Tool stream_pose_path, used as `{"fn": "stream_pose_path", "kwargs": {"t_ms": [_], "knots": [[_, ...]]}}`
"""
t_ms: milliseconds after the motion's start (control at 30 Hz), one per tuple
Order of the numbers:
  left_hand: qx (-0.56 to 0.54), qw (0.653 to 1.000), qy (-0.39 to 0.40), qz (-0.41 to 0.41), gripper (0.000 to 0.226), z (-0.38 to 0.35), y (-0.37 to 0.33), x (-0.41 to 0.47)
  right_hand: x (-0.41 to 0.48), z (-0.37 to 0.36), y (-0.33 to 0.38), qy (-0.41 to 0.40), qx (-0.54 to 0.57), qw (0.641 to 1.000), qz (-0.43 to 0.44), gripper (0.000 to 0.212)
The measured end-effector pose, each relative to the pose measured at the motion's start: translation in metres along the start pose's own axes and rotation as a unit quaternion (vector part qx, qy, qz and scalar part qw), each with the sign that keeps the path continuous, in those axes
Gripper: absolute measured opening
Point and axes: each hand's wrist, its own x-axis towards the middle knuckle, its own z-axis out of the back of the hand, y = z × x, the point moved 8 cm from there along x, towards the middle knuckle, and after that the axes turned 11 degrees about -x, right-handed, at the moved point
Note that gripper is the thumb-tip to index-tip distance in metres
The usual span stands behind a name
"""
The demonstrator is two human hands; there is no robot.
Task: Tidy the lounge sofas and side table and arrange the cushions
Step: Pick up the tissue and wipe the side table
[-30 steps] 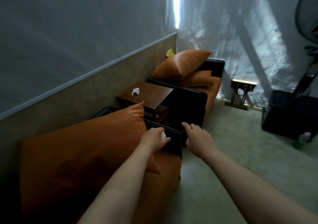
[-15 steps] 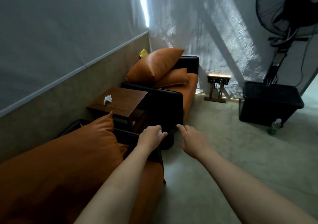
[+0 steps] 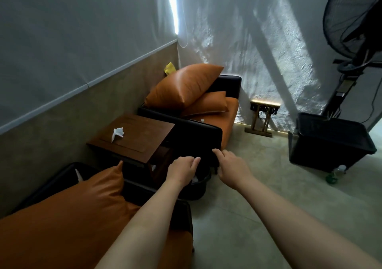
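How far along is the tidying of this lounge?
Early, it seems. Done: white paper lies in the black bin. In hand: the left hand hovers over that bin, the right hand beside it, both holding nothing visible. Left: a crumpled tissue on the side table, a white scrap on the far sofa seat, and the large cushion and small cushion piled askew there.

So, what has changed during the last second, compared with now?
Both hands moved forward, from the near sofa's armrest toward the black waste bin. The left hand held a white scrap before; it no longer shows there. The right hand holds nothing. The crumpled tissue on the side table and the far cushions stayed.
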Motion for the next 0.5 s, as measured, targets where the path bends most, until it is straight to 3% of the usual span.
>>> {"fn": "stream_pose_path", "kwargs": {"t_ms": [300,500], "knots": [[0.003,1.0,0.007,-0.007,0.051,-0.013,0.021,0.082,0.077,-0.017,-0.024,0.022,0.0,1.0,-0.009,0.062],[-0.017,0.999,-0.013,0.03,0.049,-0.032,0.023,0.124,0.124,-0.04,-0.05,0.037,0.014,0.999,0.013,0.061]]}}
